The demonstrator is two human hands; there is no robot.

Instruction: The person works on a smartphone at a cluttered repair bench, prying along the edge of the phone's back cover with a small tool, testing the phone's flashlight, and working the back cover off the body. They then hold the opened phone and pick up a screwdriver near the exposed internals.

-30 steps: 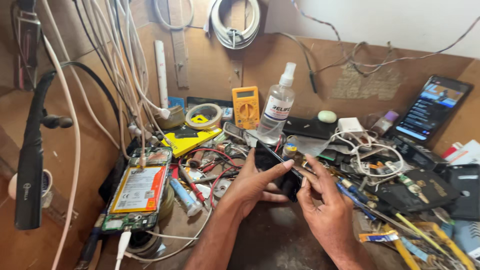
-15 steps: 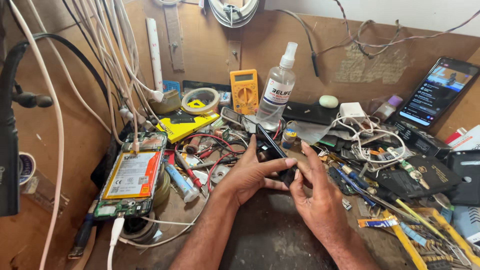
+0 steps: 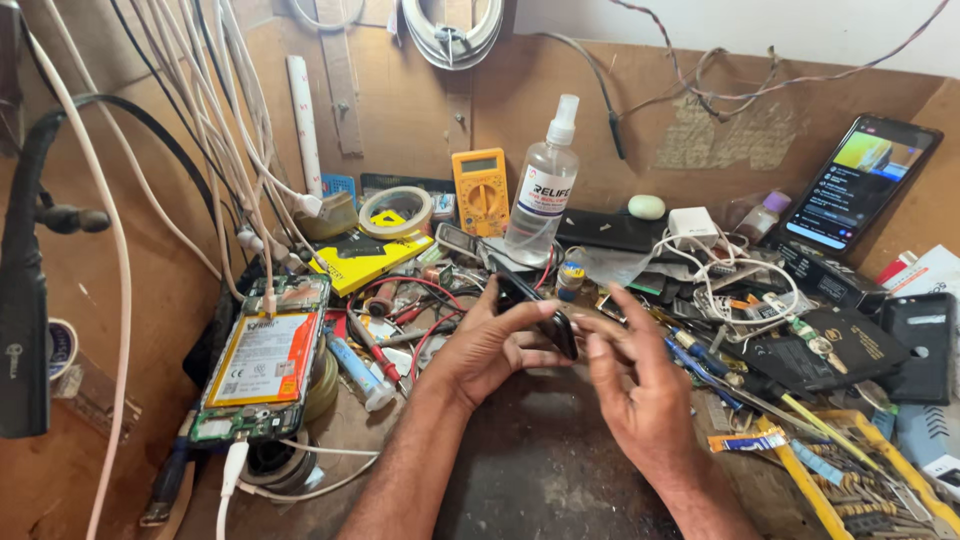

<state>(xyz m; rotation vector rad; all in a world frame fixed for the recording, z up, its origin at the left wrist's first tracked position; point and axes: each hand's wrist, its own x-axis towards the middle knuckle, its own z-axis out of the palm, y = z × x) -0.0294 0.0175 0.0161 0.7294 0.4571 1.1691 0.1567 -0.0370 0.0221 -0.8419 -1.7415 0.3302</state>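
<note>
I see my left hand (image 3: 490,345) clamped around the black phone (image 3: 545,315), lifted above the table (image 3: 540,470); its long axis tilts up-left. My right hand (image 3: 635,385) sits just right of it, fingers (image 3: 598,345) loosely spread, holding nothing.

The left hand (image 3: 490,345) grips a black phone (image 3: 535,305), held tilted on edge above the dark mat (image 3: 540,470). The right hand (image 3: 635,385) is just beside it, fingers spread, fingertips close to the phone's lower end. To the left lies an opened phone with its battery showing (image 3: 262,360), plugged into a white cable (image 3: 232,470). Behind the hands stand a clear spray bottle (image 3: 543,190), a yellow multimeter (image 3: 480,190) and a roll of tape (image 3: 396,212). A lit phone (image 3: 858,185) leans against the board at right.
</note>
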